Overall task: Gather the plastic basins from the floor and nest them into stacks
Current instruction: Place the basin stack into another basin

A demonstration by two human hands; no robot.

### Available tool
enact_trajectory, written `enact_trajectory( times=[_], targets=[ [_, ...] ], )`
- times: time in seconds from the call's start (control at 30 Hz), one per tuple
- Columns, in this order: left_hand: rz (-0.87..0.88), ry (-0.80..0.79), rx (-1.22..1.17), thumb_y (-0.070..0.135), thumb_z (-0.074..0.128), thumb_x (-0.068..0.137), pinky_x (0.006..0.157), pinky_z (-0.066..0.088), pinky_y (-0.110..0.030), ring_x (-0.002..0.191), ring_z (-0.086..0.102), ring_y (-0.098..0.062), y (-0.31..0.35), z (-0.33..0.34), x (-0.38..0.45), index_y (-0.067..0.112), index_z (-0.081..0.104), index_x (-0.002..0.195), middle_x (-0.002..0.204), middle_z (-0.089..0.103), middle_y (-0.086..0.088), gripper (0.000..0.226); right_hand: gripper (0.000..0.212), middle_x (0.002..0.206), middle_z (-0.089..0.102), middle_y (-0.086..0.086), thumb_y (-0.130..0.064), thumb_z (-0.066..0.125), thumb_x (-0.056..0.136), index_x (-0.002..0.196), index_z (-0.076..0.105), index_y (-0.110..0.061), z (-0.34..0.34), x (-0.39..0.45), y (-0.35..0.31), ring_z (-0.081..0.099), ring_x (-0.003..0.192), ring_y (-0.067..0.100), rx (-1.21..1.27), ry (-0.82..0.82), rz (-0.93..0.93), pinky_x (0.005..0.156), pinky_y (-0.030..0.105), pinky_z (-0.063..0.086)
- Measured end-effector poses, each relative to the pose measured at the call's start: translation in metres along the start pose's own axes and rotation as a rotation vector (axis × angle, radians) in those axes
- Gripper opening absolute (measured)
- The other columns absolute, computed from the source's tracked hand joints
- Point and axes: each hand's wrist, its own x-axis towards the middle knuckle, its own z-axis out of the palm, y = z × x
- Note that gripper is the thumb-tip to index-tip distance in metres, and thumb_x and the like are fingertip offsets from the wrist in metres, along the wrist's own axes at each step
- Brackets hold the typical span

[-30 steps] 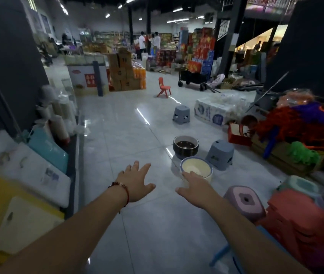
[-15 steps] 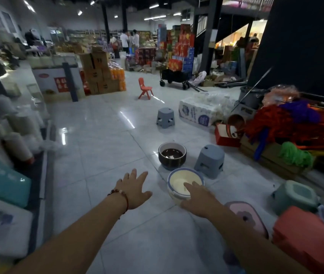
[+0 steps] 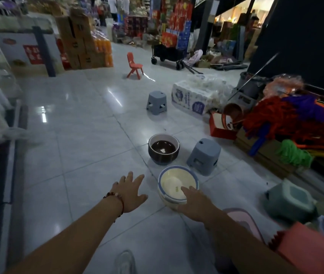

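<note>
- A pale tiled floor [image 3: 90,147] of a dim warehouse shop stretches ahead, glossy with reflected ceiling lights.
- A heap of red, purple and green mops [image 3: 293,123] lies along the right edge, piled on flat cardboard.
- Stacked cardboard boxes [image 3: 76,40] stand at the far left of the aisle, with orange bottles packed beside them.
- A wrapped bale of tissue rolls [image 3: 194,95] rests on the floor beyond the basins, just beside the farther grey stool [image 3: 156,102].
- A black cart [image 3: 168,54] stands far down the aisle, and a small red chair [image 3: 134,65] stands alone to its left.
- A nearer grey stool [image 3: 204,156] sits just right of the dark basin.
- A dark brown basin [image 3: 164,148] with a pale rim sits upright on the floor, directly beyond the cream one and a little apart from it.
- A cream basin [image 3: 174,183] with a blue rim sits upright on the floor nearest the person, between the two outstretched hands.
- The right hand [image 3: 196,202] reaches over the cream basin's near edge, fingers extended with the tips inside the rim; whether they touch the plastic cannot be told.
- The left hand [image 3: 130,191] hovers palm down to the left of the cream basin, fingers spread and holding nothing, a beaded bracelet [image 3: 115,196] on the wrist.
</note>
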Motion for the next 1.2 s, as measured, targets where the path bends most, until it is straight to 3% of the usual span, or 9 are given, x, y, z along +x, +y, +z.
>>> enact_trajectory(
  times=[0.27,0.53,0.8,1.03,1.2],
  targets=[
    [0.103,-0.129,0.094,0.064,0.04,0.093,0.12,0.017,-0.048,0.15,0.007,-0.035,-0.04,-0.032,0.142,0.032,0.0,0.157,0.164,-0.004,-0.012,0.082,0.085,0.16,0.023,0.005,-0.054,0.047,0.079,0.155,0.018,-0.028,-0.035,0.115,-0.022,0.027,0.144,0.031,0.012,0.0,0.127,0.115,0.046,0.028],
    [0.267,-0.181,0.165,0.061,0.044,0.093,0.117,0.022,-0.045,0.148,0.014,-0.032,-0.021,-0.063,0.247,0.032,0.006,0.156,0.164,0.001,-0.01,0.08,0.076,0.155,0.03,0.003,-0.052,0.053,0.09,0.153,0.02,-0.027,-0.07,0.181,-0.013,0.032,0.14,0.028,0.057,0.052,0.25,0.115,0.044,0.028],
    [0.287,-0.241,0.223,0.059,0.043,0.094,0.119,0.021,-0.044,0.149,0.012,-0.03,0.014,-0.074,0.334,0.031,0.006,0.156,0.164,0.001,-0.01,0.077,0.076,0.156,0.029,0.006,-0.052,0.054,0.09,0.153,0.021,-0.025,-0.103,0.256,0.033,0.032,0.139,0.031,0.135,-0.01,0.29,0.114,0.044,0.028],
    [0.207,-0.341,0.243,0.06,0.039,0.096,0.119,0.019,-0.044,0.15,0.009,-0.032,0.064,-0.064,0.43,0.031,0.002,0.157,0.164,-0.003,-0.011,0.077,0.073,0.149,0.036,0.005,-0.051,0.054,0.089,0.151,0.025,-0.026,-0.137,0.329,0.113,0.036,0.135,0.03,0.169,-0.076,0.286,0.112,0.046,0.03],
    [0.135,-0.391,0.245,0.059,0.04,0.096,0.119,0.018,-0.045,0.15,0.008,-0.033,0.1,-0.063,0.493,0.031,0.002,0.157,0.164,-0.004,-0.011,0.077,0.071,0.156,0.027,0.009,-0.05,0.05,0.093,0.153,0.022,-0.022,-0.158,0.38,0.166,0.027,0.142,0.033,0.114,-0.176,0.284,0.116,0.047,0.024]
  ],
)
